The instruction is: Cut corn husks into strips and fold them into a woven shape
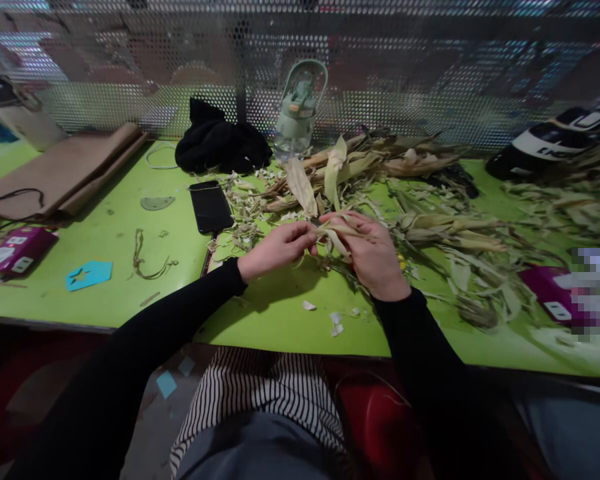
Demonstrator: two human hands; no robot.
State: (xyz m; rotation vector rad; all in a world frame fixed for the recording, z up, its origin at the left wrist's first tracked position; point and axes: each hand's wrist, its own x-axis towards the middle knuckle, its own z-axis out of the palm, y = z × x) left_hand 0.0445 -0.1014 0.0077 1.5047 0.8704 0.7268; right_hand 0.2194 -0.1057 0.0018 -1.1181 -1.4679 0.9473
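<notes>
Holding pale husk strip [337,241] w/ L hand [283,247] & R hand [377,259].

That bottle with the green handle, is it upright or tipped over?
Upright: the bottle stands with its clear base down, and its green lid and looped handle on top.

Smartphone [211,207]: screen dark, left of centre. Black cloth bundle [225,143]: just above it. Green-lidded water bottle [296,123]: upright, upper centre. Star-marked blue card [100,272]: left. Black bottle [550,145]: upper right.
</notes>
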